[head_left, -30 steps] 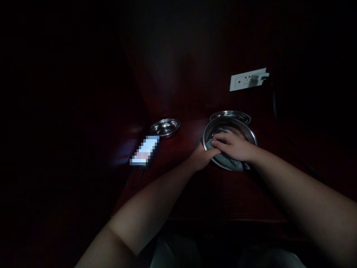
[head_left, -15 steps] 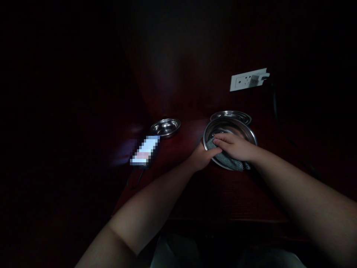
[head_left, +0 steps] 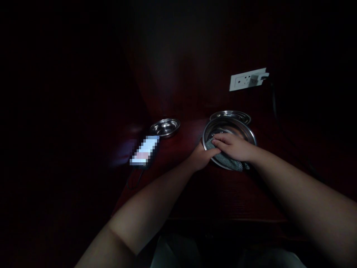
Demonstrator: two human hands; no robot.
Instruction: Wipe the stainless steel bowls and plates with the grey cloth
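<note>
In dim light a round steel plate [head_left: 245, 133] lies on a dark red wooden table [head_left: 223, 193]. My left hand [head_left: 201, 156] grips the plate's near left rim. My right hand [head_left: 232, 146] lies inside the plate, fingers curled and pressed on a grey checked cloth [head_left: 228, 160] that trails over the near rim. A second steel plate [head_left: 230, 115] lies just behind the first, partly hidden by it.
A small steel bowl [head_left: 165, 127] stands to the left. Beside it lies a lit phone [head_left: 144, 150] with a cable [head_left: 133, 182] running toward the table edge. A white wall socket [head_left: 245, 79] with a plug and dark cord sits at the back right.
My right hand with the cloth has shifted very slightly inside the plate; the left hand and the plate have stayed in place.
</note>
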